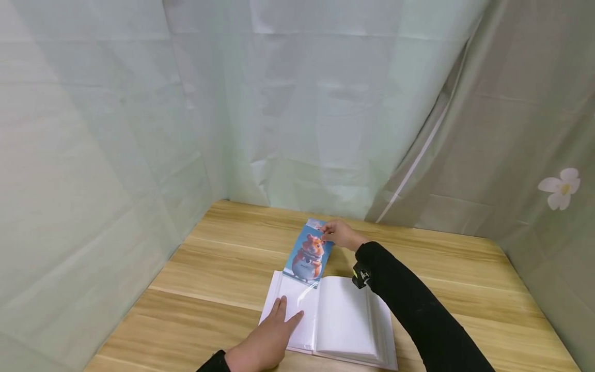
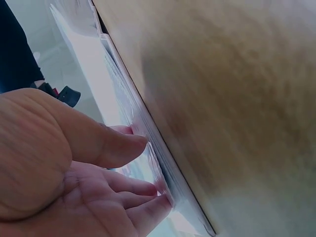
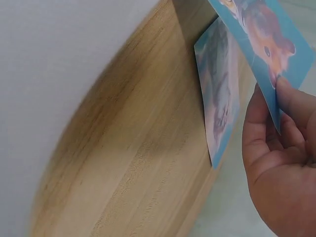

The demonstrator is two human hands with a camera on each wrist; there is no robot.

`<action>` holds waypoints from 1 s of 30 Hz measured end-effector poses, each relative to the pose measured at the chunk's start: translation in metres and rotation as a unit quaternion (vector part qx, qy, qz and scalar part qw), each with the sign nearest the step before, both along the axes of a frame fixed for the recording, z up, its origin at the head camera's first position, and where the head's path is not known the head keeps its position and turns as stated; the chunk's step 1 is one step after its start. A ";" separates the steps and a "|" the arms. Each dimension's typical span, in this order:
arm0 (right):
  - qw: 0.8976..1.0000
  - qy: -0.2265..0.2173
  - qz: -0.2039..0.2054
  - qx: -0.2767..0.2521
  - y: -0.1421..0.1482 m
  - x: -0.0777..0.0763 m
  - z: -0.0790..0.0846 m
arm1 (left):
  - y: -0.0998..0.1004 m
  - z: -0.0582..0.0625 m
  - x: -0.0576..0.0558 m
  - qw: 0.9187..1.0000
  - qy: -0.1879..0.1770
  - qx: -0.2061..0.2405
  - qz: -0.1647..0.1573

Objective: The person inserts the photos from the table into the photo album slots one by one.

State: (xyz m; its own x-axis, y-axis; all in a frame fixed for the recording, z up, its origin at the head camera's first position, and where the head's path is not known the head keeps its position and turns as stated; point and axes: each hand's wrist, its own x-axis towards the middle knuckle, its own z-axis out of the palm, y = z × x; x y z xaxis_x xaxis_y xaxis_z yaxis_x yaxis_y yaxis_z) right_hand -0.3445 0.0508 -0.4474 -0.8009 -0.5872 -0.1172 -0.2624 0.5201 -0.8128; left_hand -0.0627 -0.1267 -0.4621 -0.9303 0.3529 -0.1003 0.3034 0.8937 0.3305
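Observation:
An open photo album (image 1: pixel 346 315) with white pages lies on the wooden table. My left hand (image 1: pixel 267 338) rests on its left page, fingers mostly straight and spread; the left wrist view shows them at the album's edge. Between thumb and fingers, my right hand (image 1: pixel 341 233) pinches a corner of a blue picture card (image 1: pixel 304 256) printed with a hamster. The card's lower end meets the top of the clear pocket on the left page; how far it is inside I cannot tell. Behind it, a second picture card (image 3: pixel 217 94) lies on the table, partly hidden in the head view.
The wooden table (image 1: pixel 223 258) reaches back to pale curtains (image 1: pixel 321 113) on the left and behind. A grey-green curtain with a white flower (image 1: pixel 560 188) hangs on the right. A small dark device (image 1: pixel 360 275) is strapped at the right wrist.

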 end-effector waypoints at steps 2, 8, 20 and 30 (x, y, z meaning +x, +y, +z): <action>1.000 -0.003 0.001 0.001 -0.002 -0.001 0.001 | 0.000 0.001 -0.001 1.000 -0.004 0.000 0.002; 1.000 -0.012 0.018 0.002 -0.008 -0.001 -0.003 | -0.001 -0.001 0.000 1.000 0.004 -0.007 0.001; 0.996 0.023 0.085 0.010 -0.015 0.007 -0.004 | -0.001 -0.001 -0.001 1.000 0.004 -0.001 0.004; 0.993 0.036 0.108 0.012 -0.017 0.015 -0.009 | 0.000 -0.004 0.000 1.000 0.008 0.006 0.000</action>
State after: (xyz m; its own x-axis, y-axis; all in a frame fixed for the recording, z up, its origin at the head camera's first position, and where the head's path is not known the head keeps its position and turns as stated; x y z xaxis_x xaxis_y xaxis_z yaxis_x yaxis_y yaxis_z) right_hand -0.3296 0.0341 -0.4564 -0.6641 -0.7434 -0.0801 -0.4270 0.4650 -0.7755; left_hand -0.0629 -0.1272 -0.4662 -0.9319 0.3536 -0.0807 0.3087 0.8900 0.3355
